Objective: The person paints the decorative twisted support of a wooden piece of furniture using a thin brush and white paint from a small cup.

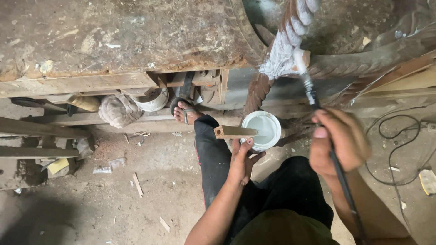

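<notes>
A long black-handled brush (313,97) runs up from the right hand (339,141) to a twisted, rope-carved wooden post (290,36), where its tip meets a patch of pale primer on the carving. The right hand is closed around the handle in a fist, thumb laid along the top, and the handle's lower end passes down over the forearm toward the bottom edge of the view.

Just left of it, the left hand (240,159) rests half open on the knee of dark trousers, fingers loosely spread, its fingertips around the underside of a small white tub of grey-white paint (262,129); how firmly it grips the tub cannot be told. A flat wooden stick (234,132) lies across the tub's rim, jutting out to the left.

Beyond the knee, a foot in a sandal (184,111) is set on a low wooden rail under the worn, rusty bench (113,36). A white bowl (152,99) and a crumpled bundle of cloth (119,110) sit beneath the bench. Wood scraps (137,183) lie on the dusty floor, and a black cable (399,149) loops on the right.
</notes>
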